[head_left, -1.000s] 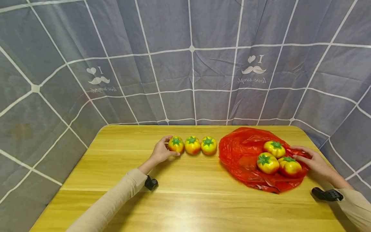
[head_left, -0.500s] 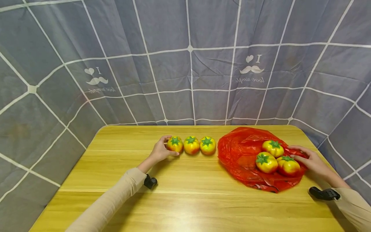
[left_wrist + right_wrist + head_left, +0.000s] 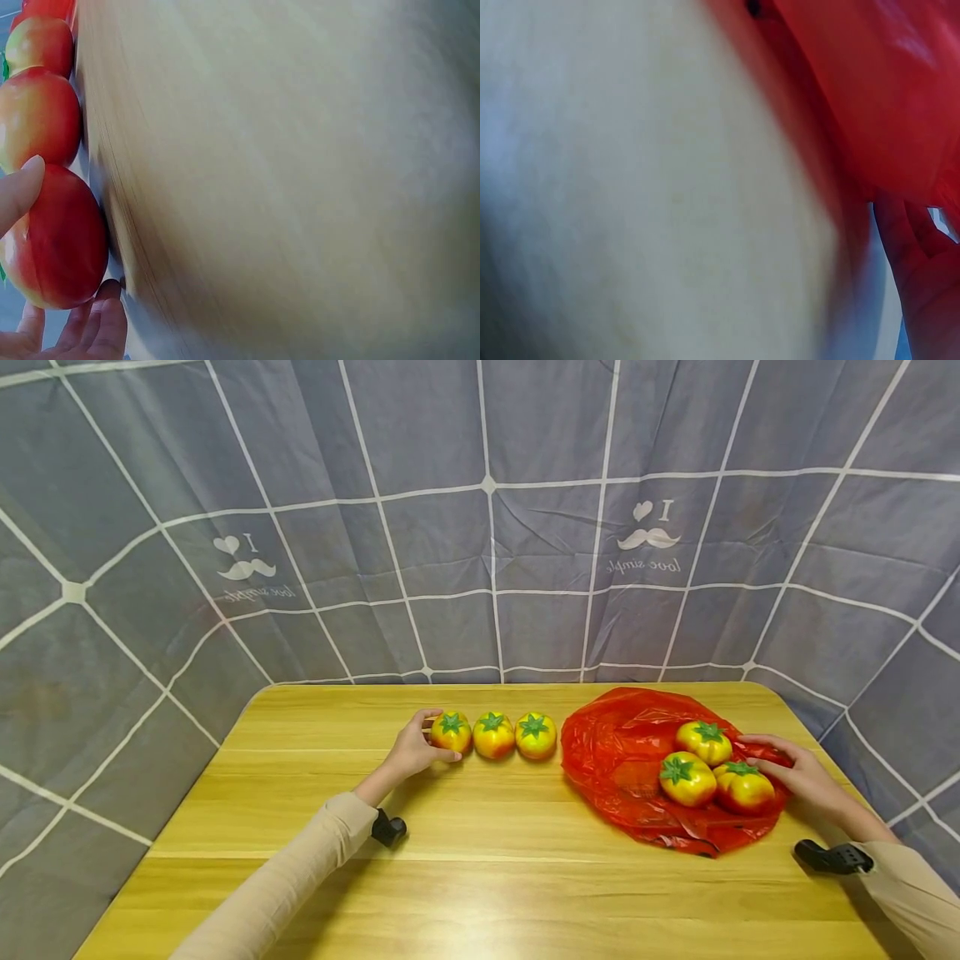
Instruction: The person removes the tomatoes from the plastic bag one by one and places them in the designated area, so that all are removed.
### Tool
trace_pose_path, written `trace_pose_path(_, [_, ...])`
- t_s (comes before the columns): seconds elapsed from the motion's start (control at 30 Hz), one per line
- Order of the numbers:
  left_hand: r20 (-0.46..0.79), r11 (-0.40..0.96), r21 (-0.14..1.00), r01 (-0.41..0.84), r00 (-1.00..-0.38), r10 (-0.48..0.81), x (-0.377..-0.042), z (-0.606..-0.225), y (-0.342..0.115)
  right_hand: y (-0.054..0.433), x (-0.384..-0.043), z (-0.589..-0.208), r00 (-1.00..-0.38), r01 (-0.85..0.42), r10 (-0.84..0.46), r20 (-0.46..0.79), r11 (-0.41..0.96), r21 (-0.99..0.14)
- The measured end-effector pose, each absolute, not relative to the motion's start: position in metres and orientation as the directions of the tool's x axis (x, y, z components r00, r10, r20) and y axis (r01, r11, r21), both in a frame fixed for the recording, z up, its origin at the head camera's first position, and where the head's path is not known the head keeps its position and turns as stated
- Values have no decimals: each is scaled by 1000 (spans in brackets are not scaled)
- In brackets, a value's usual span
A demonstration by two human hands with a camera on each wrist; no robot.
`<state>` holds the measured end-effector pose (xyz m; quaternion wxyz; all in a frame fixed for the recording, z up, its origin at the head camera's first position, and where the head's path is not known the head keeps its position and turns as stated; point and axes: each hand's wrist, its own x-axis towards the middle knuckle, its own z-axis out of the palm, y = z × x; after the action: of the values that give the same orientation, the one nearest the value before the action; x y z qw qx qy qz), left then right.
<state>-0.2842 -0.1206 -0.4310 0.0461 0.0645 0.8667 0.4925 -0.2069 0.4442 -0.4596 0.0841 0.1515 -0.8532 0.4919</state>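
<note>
Head view: left hand (image 3: pixel 411 750) holds a tomato (image 3: pixel 452 732), first of three in a row on the surface (image 3: pixel 510 827). Next, red bag (image 3: pixel 611 760) with three more tomatoes (image 3: pixel 687 780) on it. Right hand (image 3: pixel 808 778) touches the bag; I cannot tell if it grips.

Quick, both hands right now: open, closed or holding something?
Left hand: holding the leftmost round red-and-yellow tomato with green leafy top.
Right hand: at the crinkled red plastic bag's right edge; whether it grips anything cannot be told.

The cloth (image 3: pixel 555 427) twice bears, mirror-reversed, "I", a heart (image 3: pixel 642 511), a moustache (image 3: pixel 648 538) and "love simple"; dark marks on the bag (image 3: pixel 596 752) cannot be read.
</note>
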Motion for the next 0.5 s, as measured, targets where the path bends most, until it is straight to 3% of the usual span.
trace_pose_path(0.5, [10, 468, 880, 80, -989, 151, -281, -430, -120, 442, -206, -457, -944, -330, -161, 289, 505, -797])
